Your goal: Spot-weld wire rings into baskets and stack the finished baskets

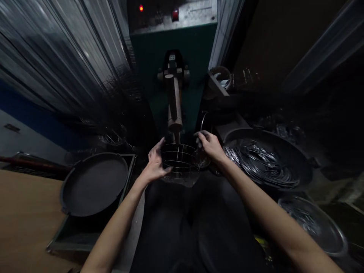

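A round wire frame (pixel 178 163) of thin rings joined by upright wires sits below the machine's rod, above my lap. My left hand (pixel 156 163) is at its left side, thumb and fingers spread; whether it touches the wire I cannot tell. At the right side of the frame, my right hand (pixel 209 145) is closed in a pinch. A thin curved wire (pixel 202 120) rises from its fingertips. The metal rod (pixel 174 102) of the green machine (pixel 145 57) comes down to the frame's far rim.
Left of me a round dark pan (pixel 95 184) rests on a metal stand. On the right, a wide dark pan (pixel 305 170) holds a heap of shiny wire rings (pixel 264 163). Nearer, a clear bowl (pixel 335 237) contains small metal pieces. A red light (pixel 141 8) glows on the machine.
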A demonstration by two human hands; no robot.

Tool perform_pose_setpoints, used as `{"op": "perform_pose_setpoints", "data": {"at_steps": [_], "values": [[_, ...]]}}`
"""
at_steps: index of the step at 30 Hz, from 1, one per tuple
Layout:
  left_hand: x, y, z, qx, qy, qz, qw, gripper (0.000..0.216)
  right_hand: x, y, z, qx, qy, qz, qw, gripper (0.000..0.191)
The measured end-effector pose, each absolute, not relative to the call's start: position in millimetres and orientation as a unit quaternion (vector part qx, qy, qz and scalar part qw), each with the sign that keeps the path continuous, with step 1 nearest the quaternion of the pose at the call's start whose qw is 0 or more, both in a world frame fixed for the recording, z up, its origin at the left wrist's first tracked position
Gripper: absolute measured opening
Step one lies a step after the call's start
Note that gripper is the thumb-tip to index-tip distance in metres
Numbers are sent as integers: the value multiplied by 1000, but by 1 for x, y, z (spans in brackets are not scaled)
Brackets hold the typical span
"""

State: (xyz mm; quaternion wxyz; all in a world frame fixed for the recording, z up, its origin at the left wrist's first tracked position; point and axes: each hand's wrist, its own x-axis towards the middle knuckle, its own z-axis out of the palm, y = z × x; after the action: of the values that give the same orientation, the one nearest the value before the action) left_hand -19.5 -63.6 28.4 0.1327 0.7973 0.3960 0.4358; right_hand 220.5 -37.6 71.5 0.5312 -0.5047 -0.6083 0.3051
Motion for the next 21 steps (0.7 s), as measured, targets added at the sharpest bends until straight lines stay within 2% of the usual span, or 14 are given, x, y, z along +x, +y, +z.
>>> {"op": "perform_pose_setpoints", "data": {"at_steps": [4, 8, 21], "values": [[0, -29, 13, 764, 383, 502, 137, 82, 197, 3, 67, -475, -496, 455, 567, 24], [4, -28, 2, 733, 332, 577, 139, 77, 186, 5, 61, -424, -474, 525, 566, 29], [-20, -21, 0, 722, 325, 596, 135, 70, 162, 15, 64, -389, -508, 547, 540, 43]]}}
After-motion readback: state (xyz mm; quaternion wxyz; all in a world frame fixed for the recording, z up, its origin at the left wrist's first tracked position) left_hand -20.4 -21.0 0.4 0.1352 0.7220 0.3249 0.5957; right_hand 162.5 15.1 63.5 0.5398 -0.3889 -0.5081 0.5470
